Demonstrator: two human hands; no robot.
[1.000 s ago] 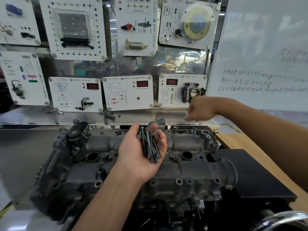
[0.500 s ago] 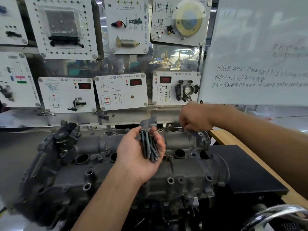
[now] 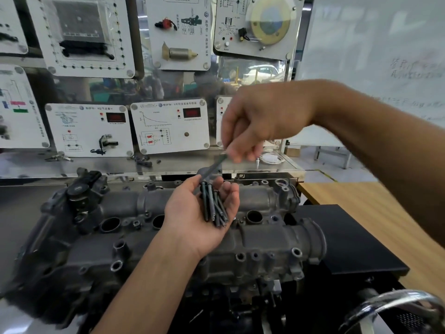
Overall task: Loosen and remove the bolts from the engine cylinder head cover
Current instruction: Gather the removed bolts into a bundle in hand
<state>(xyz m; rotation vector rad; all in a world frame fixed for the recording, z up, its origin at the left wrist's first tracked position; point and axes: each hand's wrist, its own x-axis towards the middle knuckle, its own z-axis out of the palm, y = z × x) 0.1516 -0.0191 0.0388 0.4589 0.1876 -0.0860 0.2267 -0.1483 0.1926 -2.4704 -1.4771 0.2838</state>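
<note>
- Head view: the left hand (image 3: pixel 199 213) lies palm up at the centre of the frame, over the middle of the cover (image 3: pixel 265 237). Its fingers are loosely curled round a bundle of bolts (image 3: pixel 213 208).
- The right hand (image 3: pixel 260 121) hangs at 1 o'clock from the left. Its fingertips pinch the upper end of a single bolt (image 3: pixel 213 166), which is blurred.
- The single bolt's long axis runs from 1 o'clock down to 7 o'clock. Its lower end points into the left palm, just above the bundle's heads.
- The bundle lies roughly on the 12-to-6 line, with heads at 12 by the fingertips. The tips fan out slightly towards 5 o'clock at the heel of the palm.
- The cover's long axis runs from 9 to 3 o'clock across the frame. The bolt holes along its 6 o'clock edge look empty, so the task seems well along.
- Risk: the pinch is light and high on the shank, so the bolt could slip and fall short of the palm.
- Risk: round bores (image 3: pixel 254 216) gape at 9 and 3 o'clock of the left hand. A dropped bolt could roll into one.
- Risk: the bundle rests in a shallow cup. A hard landing or a tilted palm could spill bolts off the 5 o'clock side.
</note>
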